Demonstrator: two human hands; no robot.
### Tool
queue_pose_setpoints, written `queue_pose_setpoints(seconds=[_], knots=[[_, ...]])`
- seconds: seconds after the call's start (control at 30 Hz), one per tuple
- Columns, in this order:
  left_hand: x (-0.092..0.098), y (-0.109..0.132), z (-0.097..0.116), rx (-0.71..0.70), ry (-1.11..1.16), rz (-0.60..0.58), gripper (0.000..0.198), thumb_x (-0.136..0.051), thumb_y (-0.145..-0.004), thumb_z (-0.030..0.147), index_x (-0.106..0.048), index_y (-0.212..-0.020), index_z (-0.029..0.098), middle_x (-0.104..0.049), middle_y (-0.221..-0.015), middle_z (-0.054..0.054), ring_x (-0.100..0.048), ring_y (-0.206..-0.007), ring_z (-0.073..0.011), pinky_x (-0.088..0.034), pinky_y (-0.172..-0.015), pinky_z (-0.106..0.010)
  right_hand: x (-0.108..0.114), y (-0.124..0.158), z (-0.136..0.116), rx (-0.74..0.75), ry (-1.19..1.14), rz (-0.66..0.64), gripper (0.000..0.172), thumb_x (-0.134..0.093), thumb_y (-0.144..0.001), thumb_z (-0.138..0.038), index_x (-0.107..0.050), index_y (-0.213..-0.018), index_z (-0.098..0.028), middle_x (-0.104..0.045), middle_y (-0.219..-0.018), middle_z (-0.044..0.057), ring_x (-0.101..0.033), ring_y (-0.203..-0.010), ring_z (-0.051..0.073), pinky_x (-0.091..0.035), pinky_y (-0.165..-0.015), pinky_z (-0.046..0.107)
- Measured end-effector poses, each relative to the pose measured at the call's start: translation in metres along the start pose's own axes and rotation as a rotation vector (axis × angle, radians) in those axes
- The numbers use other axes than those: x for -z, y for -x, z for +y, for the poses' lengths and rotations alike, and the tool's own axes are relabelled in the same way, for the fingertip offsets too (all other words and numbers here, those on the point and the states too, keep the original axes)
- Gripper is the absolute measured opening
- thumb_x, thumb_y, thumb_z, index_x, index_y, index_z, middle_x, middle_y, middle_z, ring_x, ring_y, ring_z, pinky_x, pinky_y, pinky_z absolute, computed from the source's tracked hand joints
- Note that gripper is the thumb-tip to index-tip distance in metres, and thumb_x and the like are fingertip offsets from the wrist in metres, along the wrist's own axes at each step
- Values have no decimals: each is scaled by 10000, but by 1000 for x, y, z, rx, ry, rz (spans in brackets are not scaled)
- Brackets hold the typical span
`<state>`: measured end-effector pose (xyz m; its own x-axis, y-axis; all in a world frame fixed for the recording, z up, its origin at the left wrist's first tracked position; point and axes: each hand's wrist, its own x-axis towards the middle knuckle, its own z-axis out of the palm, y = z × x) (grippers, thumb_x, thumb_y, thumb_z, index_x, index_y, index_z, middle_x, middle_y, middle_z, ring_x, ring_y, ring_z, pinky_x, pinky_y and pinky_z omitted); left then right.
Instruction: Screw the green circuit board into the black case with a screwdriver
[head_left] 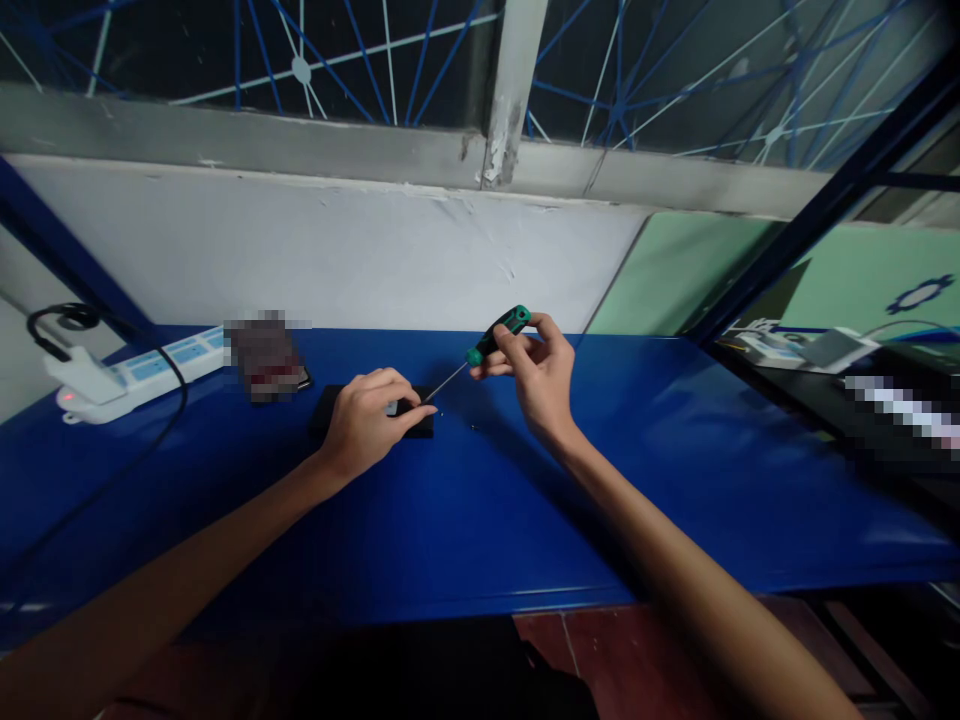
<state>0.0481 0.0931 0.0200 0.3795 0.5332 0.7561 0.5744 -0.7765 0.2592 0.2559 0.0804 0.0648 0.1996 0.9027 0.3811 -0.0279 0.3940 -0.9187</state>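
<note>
My right hand point(541, 370) grips a screwdriver point(495, 338) with a green and black handle, its thin shaft slanting down to the left. The screwdriver's tip ends between the thumb and forefinger of my left hand point(367, 415). These fingers are closed together around the tip, and whatever tiny thing they may pinch there is hidden. Under my left hand lies a flat black case point(421, 428) on the blue table point(465, 520); the hand covers much of it. A tiny screw-like piece point(474, 427) rests on the table right of the case.
A white power strip point(161, 365) with a plugged-in adapter and a black cable point(169, 425) runs along the left. Beside it lies a blurred dark object point(266, 358). At the far right are a dark blurred device point(900, 400) and a grey box point(829, 350). A wall stands behind.
</note>
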Motion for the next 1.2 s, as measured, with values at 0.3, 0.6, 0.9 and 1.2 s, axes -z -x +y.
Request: queue_pose_setpoints(seconds=[0.3, 0.6, 0.9, 1.2], knots=[[2, 0, 0, 17, -7, -29, 258, -746, -845, 379, -689, -697, 176, -694, -766, -44, -634, -675, -160, -492, -634, -293, 0, 3, -2, -5, 27, -25, 397, -682, -776, -536, -471, -948, -248, -679, -680, 5, -721, -670, 215, -601, -630, 351], [5, -3, -16, 30, -3, -259, 766, -783, -723, 599, -566, -1375, 261, -703, -1184, -98, -644, -1066, -286, -499, -875, -399, 12, -12, 1, -2, 47, 94, 423, -677, -750, -533, -480, -985, -242, -666, -628, -6, -724, -639, 224, -596, -607, 343], [13, -5, -37, 36, 119, -492, 748, -785, -750, 506, -535, -1418, 276, -664, -1286, -120, -638, -1130, -286, -537, -920, -449, 25, -22, 1, 21, 7, 168, 392, -674, -745, -493, -455, -953, -243, -629, -562, -34, -716, -593, 217, -591, -594, 344], [35, -23, -29, 161, 403, -292, 752, -822, -732, 419, -562, -1399, 189, -696, -1222, -143, -661, -1136, -283, -558, -954, -371, 20, -16, -6, 66, 27, 160, 426, -647, -760, -557, -452, -974, -245, -635, -620, -17, -724, -645, 217, -592, -603, 332]])
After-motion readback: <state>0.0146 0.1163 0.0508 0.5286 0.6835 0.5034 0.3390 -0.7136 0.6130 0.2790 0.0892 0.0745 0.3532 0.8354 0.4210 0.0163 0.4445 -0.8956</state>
